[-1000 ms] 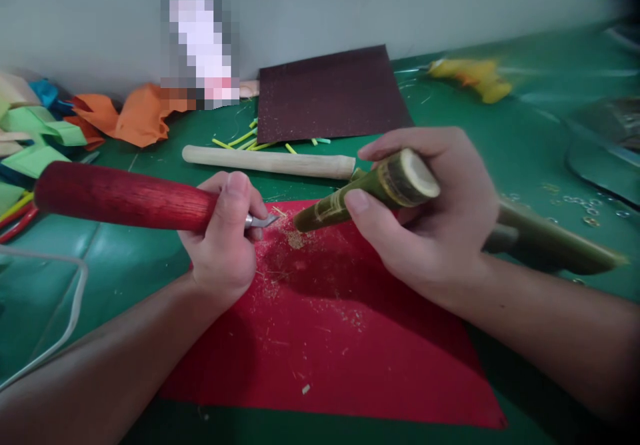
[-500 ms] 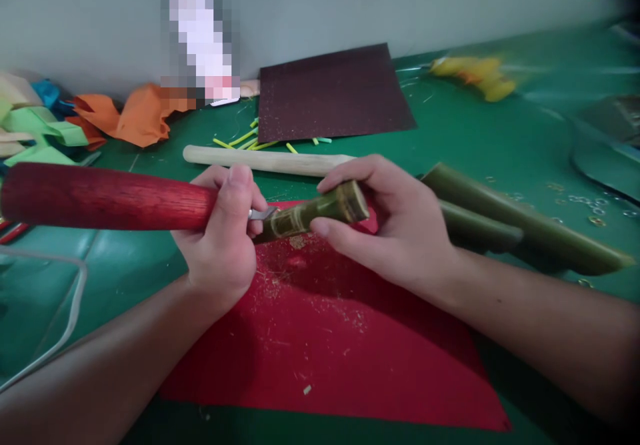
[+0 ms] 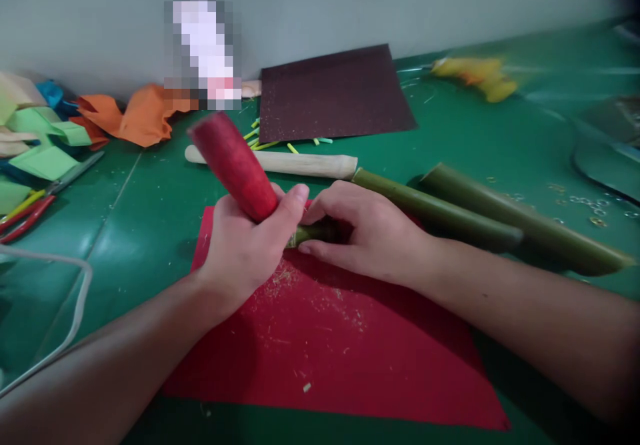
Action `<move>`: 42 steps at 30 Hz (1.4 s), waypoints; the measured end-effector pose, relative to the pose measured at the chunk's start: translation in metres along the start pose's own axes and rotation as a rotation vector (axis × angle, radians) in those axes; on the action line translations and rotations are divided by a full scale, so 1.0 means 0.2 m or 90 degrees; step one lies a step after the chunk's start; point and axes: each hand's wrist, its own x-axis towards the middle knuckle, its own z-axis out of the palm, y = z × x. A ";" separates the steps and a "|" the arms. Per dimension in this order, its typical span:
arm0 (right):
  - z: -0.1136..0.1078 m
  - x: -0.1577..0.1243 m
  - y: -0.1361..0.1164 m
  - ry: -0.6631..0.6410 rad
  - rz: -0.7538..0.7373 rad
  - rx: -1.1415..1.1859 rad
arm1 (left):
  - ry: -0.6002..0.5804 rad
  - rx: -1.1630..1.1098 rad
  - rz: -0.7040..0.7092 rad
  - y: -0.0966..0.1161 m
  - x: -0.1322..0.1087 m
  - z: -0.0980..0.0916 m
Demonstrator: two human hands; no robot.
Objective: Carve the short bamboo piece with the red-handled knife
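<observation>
My left hand (image 3: pixel 247 248) is wrapped round a tool with a thick red wooden handle (image 3: pixel 240 171), which slants up and to the left. The tool's blade is hidden behind the fingers. My right hand (image 3: pixel 367 228) grips a short green bamboo piece (image 3: pixel 307 233) just above the red sheet (image 3: pixel 345 345); most of that piece is covered by the fingers. Both hands are close together at the sheet's back edge. Fine shavings and a small pale chip lie on the sheet.
Behind the hands lie a pale stick (image 3: pixel 305 163), two green bamboo tubes (image 3: pixel 440 211) and a dark sheet (image 3: pixel 335 95). Red-handled scissors (image 3: pixel 37 218), a white cable (image 3: pixel 83 291) and crumpled orange paper (image 3: pixel 145 115) are at the left. Small rings (image 3: pixel 590 201) lie at the right.
The red handle has swung from nearly level to steeply upright as my left hand turned and moved right. My right hand and the bamboo piece have come lower, and the fingers now cover more of it.
</observation>
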 end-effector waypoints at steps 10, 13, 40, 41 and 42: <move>-0.01 0.02 0.00 -0.008 0.005 0.040 | -0.074 0.090 -0.020 -0.04 0.03 -0.01; -0.01 0.02 0.00 -0.013 0.020 0.041 | -0.074 0.103 -0.007 -0.03 0.03 -0.01; 0.04 0.00 -0.03 -0.006 -0.003 -0.036 | 0.031 0.018 0.022 -0.05 0.06 0.00; 0.04 0.00 -0.02 -0.003 -0.001 -0.031 | 0.011 0.019 0.019 -0.05 0.06 0.00; 0.04 0.00 -0.02 -0.002 0.000 -0.026 | -0.009 0.021 0.020 -0.05 0.05 0.00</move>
